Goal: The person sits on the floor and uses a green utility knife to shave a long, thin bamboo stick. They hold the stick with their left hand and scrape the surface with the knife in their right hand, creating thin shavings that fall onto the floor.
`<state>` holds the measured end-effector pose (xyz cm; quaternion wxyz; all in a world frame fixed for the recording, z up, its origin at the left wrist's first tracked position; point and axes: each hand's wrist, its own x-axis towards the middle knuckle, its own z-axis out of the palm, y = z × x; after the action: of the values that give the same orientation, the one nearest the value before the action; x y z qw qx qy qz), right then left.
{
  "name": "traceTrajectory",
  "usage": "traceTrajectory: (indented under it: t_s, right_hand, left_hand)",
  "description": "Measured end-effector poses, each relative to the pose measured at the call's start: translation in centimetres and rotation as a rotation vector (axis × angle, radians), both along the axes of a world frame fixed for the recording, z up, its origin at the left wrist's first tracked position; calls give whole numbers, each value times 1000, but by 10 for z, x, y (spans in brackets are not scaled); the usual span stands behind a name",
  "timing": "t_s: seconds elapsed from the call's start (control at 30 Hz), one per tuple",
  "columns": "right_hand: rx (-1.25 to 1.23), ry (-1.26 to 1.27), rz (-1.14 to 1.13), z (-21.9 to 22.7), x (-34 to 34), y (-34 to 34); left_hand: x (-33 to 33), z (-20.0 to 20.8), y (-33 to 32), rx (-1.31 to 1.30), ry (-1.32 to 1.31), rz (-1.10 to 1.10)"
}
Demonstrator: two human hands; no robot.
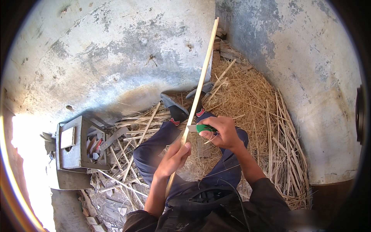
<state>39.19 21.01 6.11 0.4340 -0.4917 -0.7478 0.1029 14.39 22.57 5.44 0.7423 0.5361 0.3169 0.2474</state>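
Note:
A long pale bamboo strip slants up from my lap toward the corner of the walls. My left hand is closed round its lower part, just above my thighs. In my right hand is a knife with a green handle, gripped in the fingers. Its short flat blade points left and meets the strip a little above my left hand. A thin curled shaving hangs by the right fingers.
A worn wooden box with things inside stands at left. Split strips litter the floor beside it; more strips lie piled at right. Shavings heap beyond my legs. Stained walls rise ahead and at right.

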Motion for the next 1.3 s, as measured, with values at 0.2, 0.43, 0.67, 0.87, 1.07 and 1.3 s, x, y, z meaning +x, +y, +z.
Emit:
traceTrajectory:
  t_s: [0.2,0.43,0.67,0.87,1.07,1.3]
  right_hand:
    - [83,-3,-12,-15,-9,0]
    - [125,14,-14,-20,-16,-3]
    - [177,-60,-99,-13,-20,-4]
    - [190,-125,-137,-10,-20,-7]
    - [217,-163,-167,-11,-17,-7]
    - [37,58,-528,-36,35,30]
  left_hand:
    - [8,14,-3,44,-11,52]
    - [14,8,-1,284,51,75]
    - [22,4,-11,666,256,262]
    - [23,-2,-15,804,384,317]
    - [23,-6,-15,778,422,304]
    - [15,-16,-32,834,635,217]
